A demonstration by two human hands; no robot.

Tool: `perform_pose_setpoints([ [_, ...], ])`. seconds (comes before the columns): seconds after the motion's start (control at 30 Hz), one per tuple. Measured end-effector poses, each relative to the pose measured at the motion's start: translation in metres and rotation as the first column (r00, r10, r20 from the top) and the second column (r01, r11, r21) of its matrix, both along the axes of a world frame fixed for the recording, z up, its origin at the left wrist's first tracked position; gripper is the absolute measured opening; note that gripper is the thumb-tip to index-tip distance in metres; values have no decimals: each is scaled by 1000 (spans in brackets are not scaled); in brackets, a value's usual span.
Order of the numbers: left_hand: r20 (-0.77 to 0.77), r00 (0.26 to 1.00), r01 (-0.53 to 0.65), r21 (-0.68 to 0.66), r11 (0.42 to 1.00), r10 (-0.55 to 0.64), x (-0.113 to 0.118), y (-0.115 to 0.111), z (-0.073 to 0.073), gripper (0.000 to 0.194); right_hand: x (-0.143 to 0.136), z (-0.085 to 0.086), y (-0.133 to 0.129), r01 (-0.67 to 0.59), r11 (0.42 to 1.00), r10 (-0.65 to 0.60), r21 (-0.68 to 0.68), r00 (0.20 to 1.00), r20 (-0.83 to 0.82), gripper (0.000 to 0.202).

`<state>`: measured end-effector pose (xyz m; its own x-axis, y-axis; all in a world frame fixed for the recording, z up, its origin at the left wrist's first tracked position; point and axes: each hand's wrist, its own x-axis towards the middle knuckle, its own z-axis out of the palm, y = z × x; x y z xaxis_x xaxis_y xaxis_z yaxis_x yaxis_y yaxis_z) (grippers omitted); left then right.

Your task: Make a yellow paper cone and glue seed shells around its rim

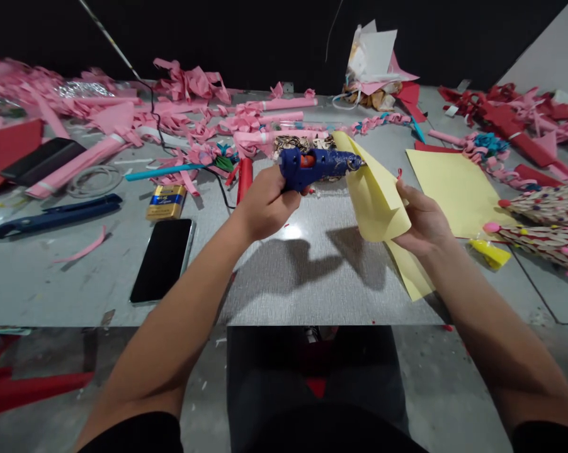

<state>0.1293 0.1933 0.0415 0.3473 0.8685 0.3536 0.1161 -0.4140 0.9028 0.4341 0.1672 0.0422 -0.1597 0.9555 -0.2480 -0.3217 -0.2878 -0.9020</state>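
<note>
The person's legs in dark trousers [260,384] were nearest, at 6 o'clock, under the edge of the shiny grey table [284,308]. Between 8 and 9 o'clock lay a flat black phone [164,261]. Just past it, at 9 o'clock, sat a small gold and blue pack [165,202].

Near the middle, the left hand [267,204] was closed around a dark blue plastic glue gun [319,165]. Its nose pointed to 3 o'clock, at a curled yellow paper sheet [376,201]. The nose looked like it touched the paper, but the view was too poor to be sure.

At 3 o'clock, the right hand [426,220] pinched the side of the curled sheet and held it up. Past that hand lay a flat yellow paper sheet [458,195], with bumpy red and white cones [548,236] farther right.

Farther back, crumpled pink paper strips [189,82] made a big mess from 10 to 12 o'clock. White paper [378,53] stood up at 1 o'clock, before the black wall [265,38].
</note>
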Motion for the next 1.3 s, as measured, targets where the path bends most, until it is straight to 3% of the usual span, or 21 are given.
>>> perform_pose_setpoints([
  [0.23, -126, 990, 88, 194, 977, -64, 5, 0, -8, 12, 2, -5, 3, 2, 998, 2, 61, 998, -69, 40],
  [0.4, -147, 986, 115, 265, 957, -78, 4, -2, -3, 14, 2, -9, 4, 24, 998, -19, 60, 996, -84, 37],
  [0.6, -214, 976, 93, 262, 961, -36, -2, -4, 7, 9, 5, -17, 9, 60, 995, -57, 83, 998, -39, 43],
  [1.0, -297, 953, 133, 237, 962, -58, 2, -7, 6, 11, 3, -17, 7, 43, 993, -39, 110, 998, -42, 47],
  [1.3, -276, 961, 53, 253, 966, 20, -3, -4, 9, 21, 1, -14, 4, 61, 993, -59, 101, 998, -27, 51],
])
